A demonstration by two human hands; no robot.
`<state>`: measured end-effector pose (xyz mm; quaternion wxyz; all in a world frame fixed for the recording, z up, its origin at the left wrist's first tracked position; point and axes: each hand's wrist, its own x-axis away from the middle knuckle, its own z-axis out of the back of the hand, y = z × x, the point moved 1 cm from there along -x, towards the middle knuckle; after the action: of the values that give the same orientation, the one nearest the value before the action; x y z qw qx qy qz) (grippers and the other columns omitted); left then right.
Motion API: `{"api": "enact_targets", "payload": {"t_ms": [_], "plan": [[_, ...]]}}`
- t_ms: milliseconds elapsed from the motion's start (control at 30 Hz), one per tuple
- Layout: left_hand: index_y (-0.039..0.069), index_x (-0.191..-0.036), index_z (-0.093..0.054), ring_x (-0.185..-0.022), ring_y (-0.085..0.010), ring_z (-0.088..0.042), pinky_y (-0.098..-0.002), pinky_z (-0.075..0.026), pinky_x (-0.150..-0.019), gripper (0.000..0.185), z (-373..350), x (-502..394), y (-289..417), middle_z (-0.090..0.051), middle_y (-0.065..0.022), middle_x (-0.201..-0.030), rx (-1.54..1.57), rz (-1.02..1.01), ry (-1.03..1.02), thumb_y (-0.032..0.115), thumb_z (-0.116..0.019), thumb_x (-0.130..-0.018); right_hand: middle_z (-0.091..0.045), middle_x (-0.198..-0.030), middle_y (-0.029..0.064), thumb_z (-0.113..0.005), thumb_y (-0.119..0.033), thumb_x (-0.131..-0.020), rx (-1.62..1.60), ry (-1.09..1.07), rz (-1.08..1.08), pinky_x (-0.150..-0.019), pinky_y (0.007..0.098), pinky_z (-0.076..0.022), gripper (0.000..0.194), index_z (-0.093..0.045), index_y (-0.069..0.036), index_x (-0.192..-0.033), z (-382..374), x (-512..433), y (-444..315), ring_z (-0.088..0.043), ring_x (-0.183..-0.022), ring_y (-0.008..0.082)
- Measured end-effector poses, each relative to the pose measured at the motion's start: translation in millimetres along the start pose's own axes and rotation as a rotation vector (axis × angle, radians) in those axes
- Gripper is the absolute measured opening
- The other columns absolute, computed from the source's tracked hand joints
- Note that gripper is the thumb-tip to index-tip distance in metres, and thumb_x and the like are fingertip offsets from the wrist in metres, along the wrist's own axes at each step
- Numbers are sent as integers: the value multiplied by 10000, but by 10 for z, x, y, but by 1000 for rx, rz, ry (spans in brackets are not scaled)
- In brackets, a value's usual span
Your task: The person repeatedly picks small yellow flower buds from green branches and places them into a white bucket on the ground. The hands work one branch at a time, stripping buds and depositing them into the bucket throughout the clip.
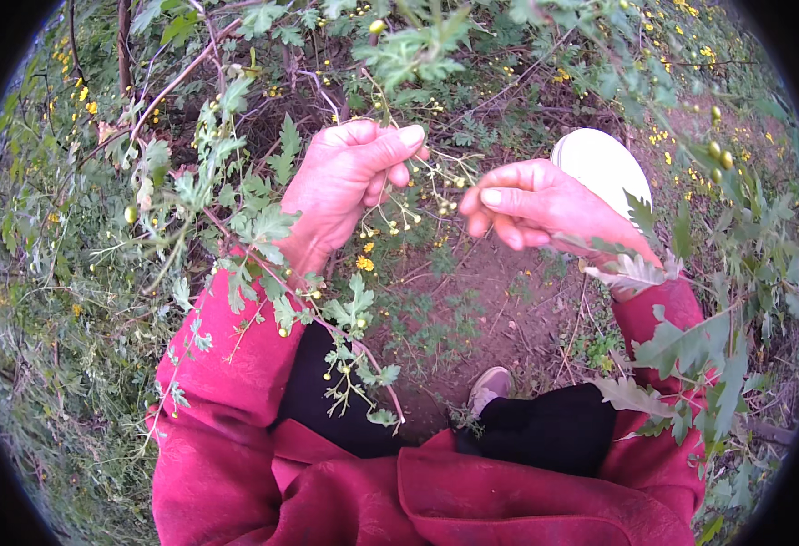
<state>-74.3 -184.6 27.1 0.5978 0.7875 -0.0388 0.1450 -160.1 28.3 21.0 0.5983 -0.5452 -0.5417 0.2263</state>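
My left hand (365,164) pinches a thin green stem between thumb and fingers. From it hangs a branching spray of small yellow-green flower buds (403,217), spreading towards the right. My right hand (519,205) is at the right end of this spray, its thumb and forefinger close together beside the buds. Whether it grips a bud cannot be told. A leafy stem (283,269) with lobed leaves and a few round buds crosses in front of my left sleeve. Small yellow flowers (365,263) show below my left hand.
Behind my right wrist is a round white object (604,167), partly hidden. Lobed leaves (686,348) overhang my right sleeve. Dense flowering plants (51,327) stand at the left, woody branches (174,82) at the upper left. Bare soil (515,307) shows before my shoe (490,385).
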Motion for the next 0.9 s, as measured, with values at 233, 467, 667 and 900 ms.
{"api": "enact_targets", "payload": {"t_ms": [233,467,667,900], "plan": [[38,-830,-664,-431,-6,-383,-157,-278,-401,170,-76,-38,-37,-575,25,-606,-38,-26,34,203,-698,-850,-632,-914,125,-477,-534,-928,-194,-200,71,-389,143,-339,611,-531,43,-1122,-216,-279,80,-538,-568,52],[50,-826,-666,-451,-1,-415,-143,-303,-426,143,-144,-24,-66,-584,33,-599,-83,-103,94,185,-674,-872,-574,-662,37,-521,-336,-965,-214,-57,18,-366,168,-264,320,-606,-66,-815,-212,-192,75,-397,-418,39],[54,-829,-666,-450,-5,-412,-153,-304,-428,146,-169,-20,-86,-587,30,-608,-23,-85,104,192,-674,-874,-607,-728,31,-514,-232,-967,-185,-106,28,-390,161,-286,238,-616,-18,-987,-81,-111,91,-439,-473,25],[52,-834,-666,-448,-11,-423,-158,-307,-424,150,-159,-39,-79,-585,26,-605,3,-75,82,194,-663,-883,-595,-815,15,-544,-324,-955,-151,-100,95,-413,147,-328,335,-581,-12,-1071,16,-105,97,-481,-558,21]]}}
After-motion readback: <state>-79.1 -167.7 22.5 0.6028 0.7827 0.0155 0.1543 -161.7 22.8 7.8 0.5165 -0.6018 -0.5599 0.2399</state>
